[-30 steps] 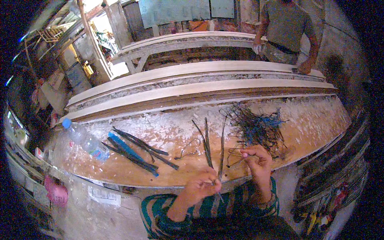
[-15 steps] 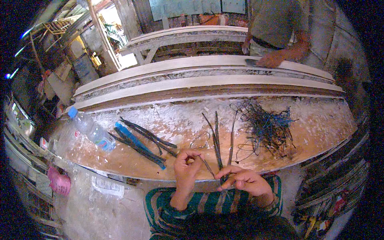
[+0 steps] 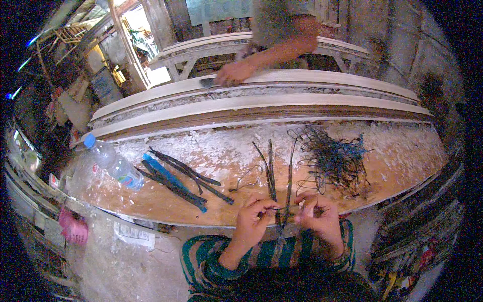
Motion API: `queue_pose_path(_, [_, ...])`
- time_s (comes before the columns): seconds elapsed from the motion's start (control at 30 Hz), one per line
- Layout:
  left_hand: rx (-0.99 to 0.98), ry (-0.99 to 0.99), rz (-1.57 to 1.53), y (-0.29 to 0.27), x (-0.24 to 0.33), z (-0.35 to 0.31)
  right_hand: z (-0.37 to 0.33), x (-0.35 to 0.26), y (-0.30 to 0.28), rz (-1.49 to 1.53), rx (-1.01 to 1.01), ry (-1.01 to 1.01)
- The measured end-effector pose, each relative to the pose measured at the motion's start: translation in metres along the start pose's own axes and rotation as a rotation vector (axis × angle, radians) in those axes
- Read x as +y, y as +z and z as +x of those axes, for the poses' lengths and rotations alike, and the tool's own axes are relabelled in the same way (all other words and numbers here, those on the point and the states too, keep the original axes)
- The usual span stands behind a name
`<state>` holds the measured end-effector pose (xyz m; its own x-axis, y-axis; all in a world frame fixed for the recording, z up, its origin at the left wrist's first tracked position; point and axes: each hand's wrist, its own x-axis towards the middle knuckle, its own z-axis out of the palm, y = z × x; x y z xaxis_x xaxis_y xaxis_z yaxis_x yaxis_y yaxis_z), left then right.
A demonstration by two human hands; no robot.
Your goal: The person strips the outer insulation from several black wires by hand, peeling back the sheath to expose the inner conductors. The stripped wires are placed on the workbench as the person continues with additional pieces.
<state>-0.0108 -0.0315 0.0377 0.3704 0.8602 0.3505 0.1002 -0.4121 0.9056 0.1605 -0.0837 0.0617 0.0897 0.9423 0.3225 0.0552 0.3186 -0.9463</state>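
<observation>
Several narrow dark strips (image 3: 272,171) run over the table's near edge toward my lap, between my hands. My left hand (image 3: 251,219) is closed in a pinch left of them, thumb and forefinger on a thin dark cord (image 3: 285,207). On their right my right hand (image 3: 318,219) is also closed in a pinch, fingertips at the cord's other side. The cord seems to cross the strips, but its exact path is too small to make out. A tangled heap of black and blue cord (image 3: 337,161) lies beyond my right hand.
More dark strips (image 3: 186,168) and a blue one (image 3: 173,181) lie left of my hands, beside a clear plastic bottle (image 3: 113,161). Long pale boards (image 3: 261,103) span the table's far side. Across them, a person's hand (image 3: 234,73) holds a dark flat tool on a board.
My left hand has moved right and slightly down, my right hand up and a little right; both now pinch at the strips. The other person's hand has slid left along the far board.
</observation>
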Motion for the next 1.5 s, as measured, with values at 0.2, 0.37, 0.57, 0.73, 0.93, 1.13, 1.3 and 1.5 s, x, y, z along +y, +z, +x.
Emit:
queue_pose_path(0.2, [-0.367, 0.130, -0.260, 0.020, 0.008, -0.012, 0.009, 0.023, -0.013, -0.792, 0.382, -0.267])
queue_pose_path(0.37, [-0.527, -0.027, -0.606, 0.038, 0.020, -0.032, 0.008, 0.027, -0.021, -0.444, 0.449, -0.142])
queue_pose_path(0.57, [-0.696, -0.236, -0.974, 0.039, 0.012, -0.030, 0.006, 0.015, -0.017, -0.729, 0.396, -0.351])
queue_pose_path(0.73, [-0.554, -0.136, -0.627, -0.004, 0.015, -0.022, 0.005, 0.006, -0.022, -0.401, 0.240, -0.060])
queue_pose_path(0.93, [-0.007, -0.217, -0.207, -0.038, 0.016, 0.002, -0.001, -0.014, -0.026, -0.361, -0.119, 0.037])
queue_pose_path(1.13, [0.201, -0.204, -0.037, -0.050, -0.011, 0.010, 0.000, -0.017, -0.004, -0.707, -0.308, -0.095])
queue_pose_path(1.3, [0.393, -0.154, -0.310, -0.052, -0.023, 0.012, -0.010, -0.011, 0.042, -0.826, -0.523, -0.203])
queue_pose_path(1.5, [0.289, 0.012, -0.265, -0.050, -0.023, 0.014, -0.007, -0.010, 0.010, -0.726, -0.524, -0.153])
